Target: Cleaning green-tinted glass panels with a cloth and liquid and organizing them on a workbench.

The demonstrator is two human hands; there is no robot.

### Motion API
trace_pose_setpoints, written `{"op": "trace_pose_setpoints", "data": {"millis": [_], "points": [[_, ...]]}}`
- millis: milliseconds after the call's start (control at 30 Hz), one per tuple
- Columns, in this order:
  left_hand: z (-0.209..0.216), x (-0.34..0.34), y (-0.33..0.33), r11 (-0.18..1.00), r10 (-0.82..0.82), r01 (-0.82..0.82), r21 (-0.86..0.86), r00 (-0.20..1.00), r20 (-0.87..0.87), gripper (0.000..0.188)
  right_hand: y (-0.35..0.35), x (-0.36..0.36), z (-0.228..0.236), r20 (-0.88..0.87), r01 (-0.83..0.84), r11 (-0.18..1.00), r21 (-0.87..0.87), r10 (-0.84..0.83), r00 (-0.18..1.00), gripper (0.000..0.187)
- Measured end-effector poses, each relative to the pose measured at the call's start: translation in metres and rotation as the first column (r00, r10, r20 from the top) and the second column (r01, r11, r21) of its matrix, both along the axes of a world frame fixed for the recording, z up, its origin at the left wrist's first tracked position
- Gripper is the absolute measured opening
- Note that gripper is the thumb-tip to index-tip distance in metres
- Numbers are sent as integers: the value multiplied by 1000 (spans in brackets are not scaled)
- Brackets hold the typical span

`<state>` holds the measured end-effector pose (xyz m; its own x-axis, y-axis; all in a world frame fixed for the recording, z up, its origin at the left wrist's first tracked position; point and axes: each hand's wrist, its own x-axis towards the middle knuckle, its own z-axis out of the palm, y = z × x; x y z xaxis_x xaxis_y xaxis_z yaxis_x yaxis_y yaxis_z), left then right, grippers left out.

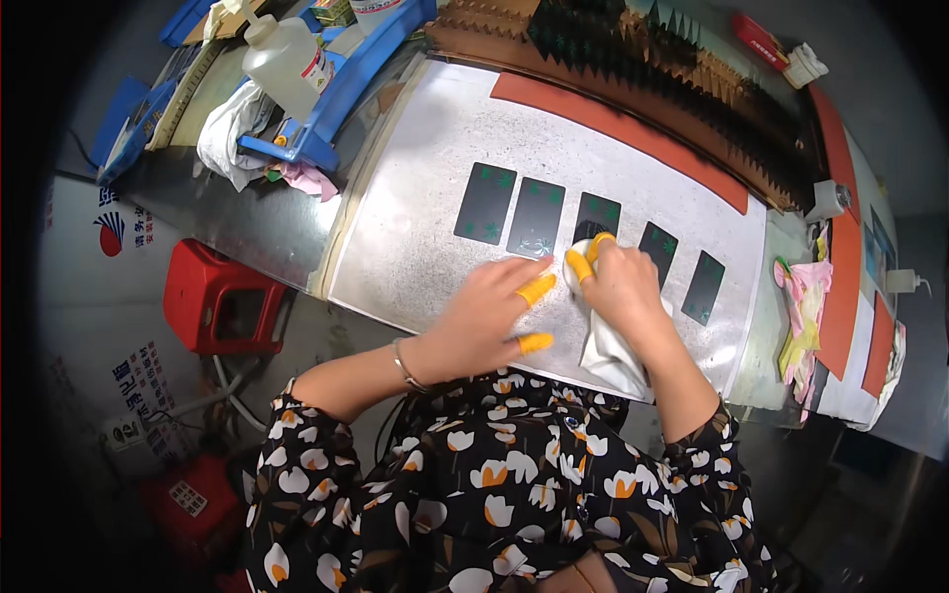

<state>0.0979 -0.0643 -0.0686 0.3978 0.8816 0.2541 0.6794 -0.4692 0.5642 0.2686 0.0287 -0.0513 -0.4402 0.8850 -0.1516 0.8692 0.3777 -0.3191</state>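
Several thin dark rectangular plates with green markings lie in a row on a speckled white work mat (415,217). My right hand (625,289), with yellow finger cots on its fingers, is closed on a white cloth (615,354). It presses part of the cloth at the near end of the middle plate (598,210), and the rest trails toward the table's front edge. My left hand (484,308) lies spread with nothing in it, two of its fingers in yellow cots. Its fingertips are by the near edge of the second plate (537,212) from the left; whether they touch it I cannot tell.
Many dark plates stand in a rack (652,74) along the back, behind a red-orange strip (623,136). At the left, a blue tray (361,89) and a squeeze bottle (287,64) stand by a white rag (235,135). A pink-yellow cloth (806,306) hangs right; a red stool (222,296) stands left.
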Motion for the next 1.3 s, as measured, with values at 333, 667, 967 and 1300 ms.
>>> {"op": "trace_pose_setpoints", "data": {"millis": [333,667,967,1300], "points": [[3,-25,-6,996,84,-87,-1,960,-267,56,45,-47,20,-42,-142,989,32,144,989,24],[-5,-21,-16,996,92,-87,34,983,-160,59,35,-66,-9,-5,-16,999,52,16,1000,25],[-5,-53,-17,984,172,-172,53,985,2,48,-9,-57,-11,19,-159,987,-3,159,987,25],[-6,-73,-19,991,127,-119,59,978,-163,50,27,-91,23,-39,-222,975,4,222,974,21]]}}
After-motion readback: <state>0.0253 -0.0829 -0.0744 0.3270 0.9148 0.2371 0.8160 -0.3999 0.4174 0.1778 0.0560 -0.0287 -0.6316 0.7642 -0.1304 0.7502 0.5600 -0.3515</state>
